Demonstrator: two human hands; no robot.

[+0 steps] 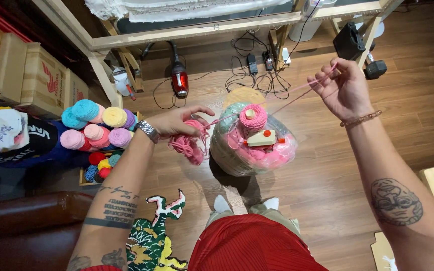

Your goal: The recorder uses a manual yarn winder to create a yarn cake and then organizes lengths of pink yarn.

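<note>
My left hand (pixel 179 122) holds a loose bundle of pink yarn (pixel 189 145) just left of a clear plastic bag (pixel 227 150) of pink yarn. On top of the bag sits a small yarn winder (pixel 260 138) with a pink cone of wound yarn (pixel 253 117). My right hand (pixel 343 89) is raised to the right, fingers pinched on a pink strand (pixel 297 95) that runs taut down toward the winder and the bundle.
A rack of yarn cones (pixel 99 130) in blue, yellow, pink and purple stands at left, beside cardboard boxes (pixel 41 80). A wooden frame table (pixel 197 27) spans the back, with cables (pixel 257 75) and a red vacuum (pixel 179 80) under it. A tufted rug piece (pixel 154 236) lies near my knees.
</note>
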